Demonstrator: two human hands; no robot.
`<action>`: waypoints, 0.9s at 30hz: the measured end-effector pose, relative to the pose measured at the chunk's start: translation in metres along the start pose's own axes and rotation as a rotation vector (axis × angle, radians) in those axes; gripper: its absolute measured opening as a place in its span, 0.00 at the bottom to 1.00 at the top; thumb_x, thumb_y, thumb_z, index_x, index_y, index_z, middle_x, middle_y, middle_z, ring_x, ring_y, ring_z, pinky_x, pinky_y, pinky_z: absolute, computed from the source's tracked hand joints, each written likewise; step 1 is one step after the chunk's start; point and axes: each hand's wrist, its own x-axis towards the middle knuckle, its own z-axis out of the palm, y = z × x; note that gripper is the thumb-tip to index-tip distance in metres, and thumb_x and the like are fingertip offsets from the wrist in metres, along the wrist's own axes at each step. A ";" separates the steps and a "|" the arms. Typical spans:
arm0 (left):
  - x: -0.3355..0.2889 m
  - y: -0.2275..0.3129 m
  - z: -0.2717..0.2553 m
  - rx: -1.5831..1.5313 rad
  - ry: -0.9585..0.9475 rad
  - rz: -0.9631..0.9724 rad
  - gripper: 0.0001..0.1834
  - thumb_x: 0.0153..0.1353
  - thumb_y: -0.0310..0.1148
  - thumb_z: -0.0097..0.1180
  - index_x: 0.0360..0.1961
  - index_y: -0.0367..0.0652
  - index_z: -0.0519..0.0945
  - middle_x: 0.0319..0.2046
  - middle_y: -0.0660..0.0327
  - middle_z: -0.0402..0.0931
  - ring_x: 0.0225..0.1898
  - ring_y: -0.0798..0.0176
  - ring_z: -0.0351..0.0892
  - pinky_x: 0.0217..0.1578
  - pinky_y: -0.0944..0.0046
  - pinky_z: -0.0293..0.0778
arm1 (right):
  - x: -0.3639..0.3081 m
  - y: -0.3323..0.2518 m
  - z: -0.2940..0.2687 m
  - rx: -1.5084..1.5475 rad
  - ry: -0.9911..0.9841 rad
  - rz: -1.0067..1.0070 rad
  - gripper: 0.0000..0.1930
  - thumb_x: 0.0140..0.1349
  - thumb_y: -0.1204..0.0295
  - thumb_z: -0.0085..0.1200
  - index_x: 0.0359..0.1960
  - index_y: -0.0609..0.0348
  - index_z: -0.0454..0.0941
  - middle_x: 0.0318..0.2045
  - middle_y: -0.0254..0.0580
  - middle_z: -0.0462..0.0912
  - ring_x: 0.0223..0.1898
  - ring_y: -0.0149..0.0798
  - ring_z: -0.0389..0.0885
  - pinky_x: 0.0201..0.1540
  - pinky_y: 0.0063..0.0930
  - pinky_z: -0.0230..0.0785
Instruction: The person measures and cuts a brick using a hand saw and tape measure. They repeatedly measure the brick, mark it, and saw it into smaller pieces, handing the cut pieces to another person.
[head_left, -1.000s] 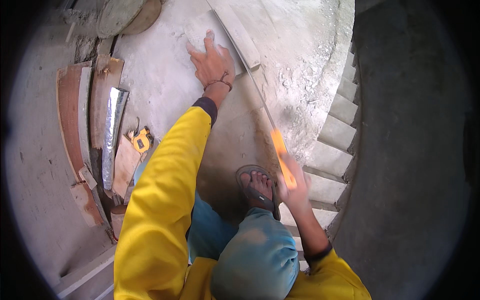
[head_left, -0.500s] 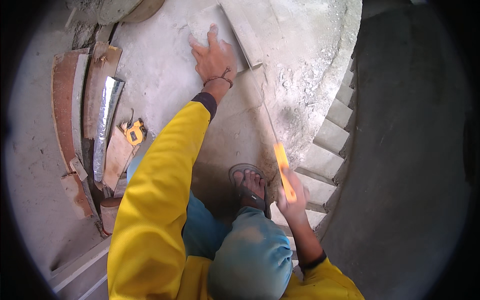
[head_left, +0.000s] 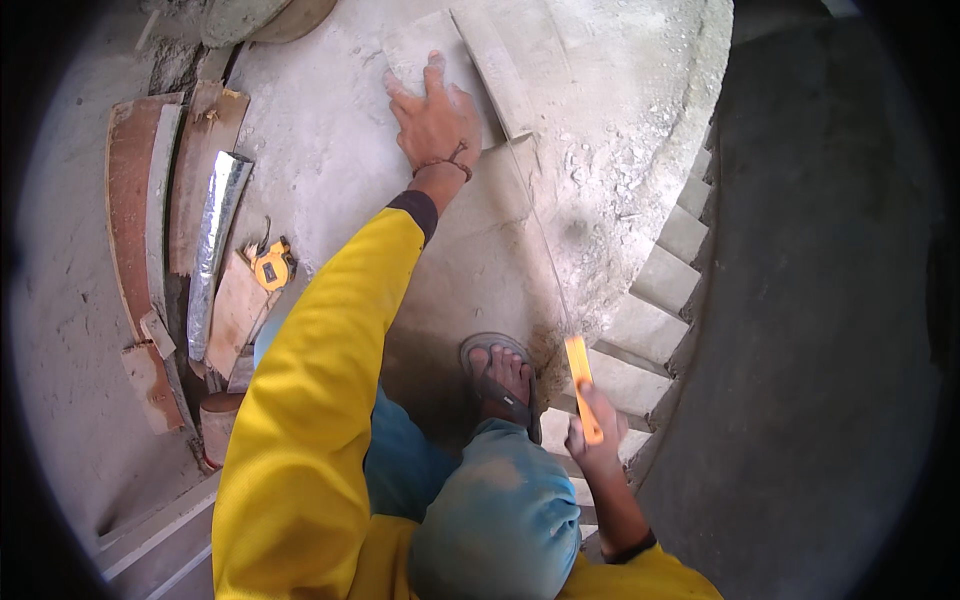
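My left hand (head_left: pixel 437 122) lies with fingers spread on a pale grey, dusty board (head_left: pixel 425 42) at the top middle. A raised strip (head_left: pixel 493 75) of similar grey material runs along the board's right side. My right hand (head_left: pixel 600 435), at the lower right, is wrapped round the yellow-orange handle of a saw (head_left: pixel 580 375). Its thin blade (head_left: pixel 545 245), seen nearly edge-on, stretches up to the near end of the strip, where its tip meets or passes under the edge; I cannot tell which.
Wooden offcuts (head_left: pixel 128 200), a silvery foil-wrapped strip (head_left: pixel 215 245) and a yellow tape measure (head_left: pixel 270 265) lie at left. Rubble (head_left: pixel 610 180) covers the floor right of the strip. Stair-like blocks (head_left: pixel 645 320) line the curved edge beside a dark lower area (head_left: pixel 810 300). My sandalled foot (head_left: pixel 500 375) stands between.
My right hand has drawn the saw handle back toward me and slightly right. The left hand stays pressed on the board; the whole view has shifted slightly.
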 end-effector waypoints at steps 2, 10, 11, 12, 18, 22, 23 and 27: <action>0.002 -0.007 0.001 0.020 0.022 0.019 0.29 0.70 0.39 0.50 0.72 0.62 0.65 0.72 0.31 0.45 0.66 0.34 0.63 0.57 0.39 0.73 | 0.024 0.019 0.017 0.013 0.062 -0.053 0.19 0.67 0.73 0.56 0.58 0.66 0.77 0.53 0.58 0.85 0.51 0.53 0.88 0.54 0.41 0.80; 0.009 0.000 0.002 -0.030 -0.032 0.001 0.30 0.70 0.39 0.50 0.73 0.61 0.65 0.73 0.30 0.44 0.67 0.33 0.63 0.57 0.39 0.73 | 0.173 -0.013 0.049 0.157 0.139 -0.043 0.18 0.68 0.75 0.58 0.59 0.62 0.77 0.54 0.53 0.84 0.53 0.56 0.85 0.54 0.38 0.77; 0.018 -0.001 0.000 -0.028 -0.023 -0.003 0.30 0.70 0.40 0.49 0.73 0.61 0.65 0.73 0.30 0.44 0.67 0.33 0.63 0.57 0.39 0.73 | 0.141 -0.007 0.043 0.094 0.144 -0.084 0.19 0.66 0.76 0.60 0.58 0.62 0.78 0.53 0.54 0.85 0.50 0.59 0.86 0.50 0.41 0.80; 0.018 -0.006 -0.001 -0.017 -0.013 -0.019 0.30 0.70 0.40 0.49 0.73 0.61 0.65 0.73 0.30 0.44 0.67 0.33 0.62 0.57 0.38 0.73 | 0.096 0.008 0.035 0.052 0.132 -0.140 0.18 0.66 0.76 0.59 0.57 0.65 0.79 0.52 0.58 0.85 0.49 0.58 0.88 0.50 0.41 0.82; 0.008 -0.011 -0.004 -0.034 -0.016 -0.017 0.30 0.70 0.40 0.49 0.73 0.61 0.65 0.73 0.31 0.43 0.69 0.32 0.60 0.58 0.37 0.73 | 0.073 0.017 0.035 -0.002 0.138 -0.106 0.18 0.70 0.68 0.55 0.57 0.66 0.78 0.52 0.55 0.86 0.51 0.51 0.88 0.53 0.38 0.81; 0.004 0.007 0.003 -0.069 -0.066 -0.059 0.30 0.70 0.40 0.49 0.73 0.62 0.66 0.74 0.32 0.43 0.70 0.32 0.59 0.57 0.37 0.73 | 0.209 -0.034 0.057 0.189 0.165 -0.061 0.20 0.68 0.75 0.58 0.61 0.57 0.77 0.55 0.57 0.83 0.55 0.61 0.83 0.53 0.40 0.78; 0.003 0.004 0.001 -0.061 -0.053 -0.060 0.30 0.70 0.40 0.49 0.73 0.62 0.66 0.74 0.33 0.43 0.69 0.32 0.59 0.57 0.37 0.73 | 0.201 -0.031 0.054 0.165 0.128 -0.043 0.19 0.68 0.76 0.58 0.61 0.58 0.77 0.55 0.56 0.83 0.54 0.61 0.83 0.53 0.40 0.78; 0.013 0.000 -0.004 -0.060 -0.020 -0.034 0.30 0.70 0.39 0.50 0.73 0.62 0.66 0.74 0.33 0.43 0.68 0.32 0.60 0.56 0.38 0.74 | 0.080 0.009 0.029 0.005 0.144 -0.143 0.19 0.70 0.70 0.55 0.58 0.68 0.77 0.51 0.60 0.85 0.47 0.55 0.89 0.49 0.40 0.82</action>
